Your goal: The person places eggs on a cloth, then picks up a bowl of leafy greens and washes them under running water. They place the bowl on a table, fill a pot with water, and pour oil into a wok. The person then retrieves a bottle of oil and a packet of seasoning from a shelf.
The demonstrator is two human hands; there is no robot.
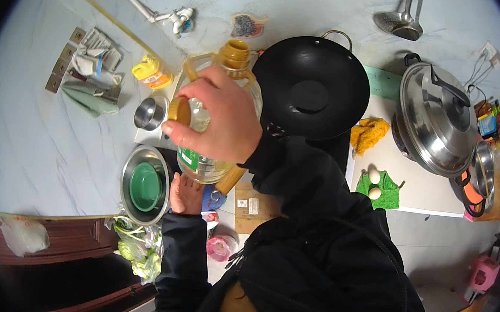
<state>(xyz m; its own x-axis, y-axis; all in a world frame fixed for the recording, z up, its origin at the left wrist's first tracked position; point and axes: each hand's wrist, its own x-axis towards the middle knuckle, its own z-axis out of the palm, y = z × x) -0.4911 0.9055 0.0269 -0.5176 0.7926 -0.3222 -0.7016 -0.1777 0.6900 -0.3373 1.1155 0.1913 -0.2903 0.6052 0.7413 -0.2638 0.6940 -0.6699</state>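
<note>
A large clear plastic oil bottle stands uncapped before me, its yellow threaded neck pointing towards the wall. My right hand crosses in front of it and pinches the yellow screw cap between thumb and fingers. At the bottle's base is my left hand, palm up, its fingertips partly hidden behind the plastic. Just right of the bottle sits a black wok with nothing in it. Its wooden handle points back towards me, partly covered by my right sleeve.
A steel basin holding a green bowl lies left. Beyond it are a small steel bowl and a yellow jug. Two eggs rest on a green cloth, near an orange cloth and a lidded steel pot.
</note>
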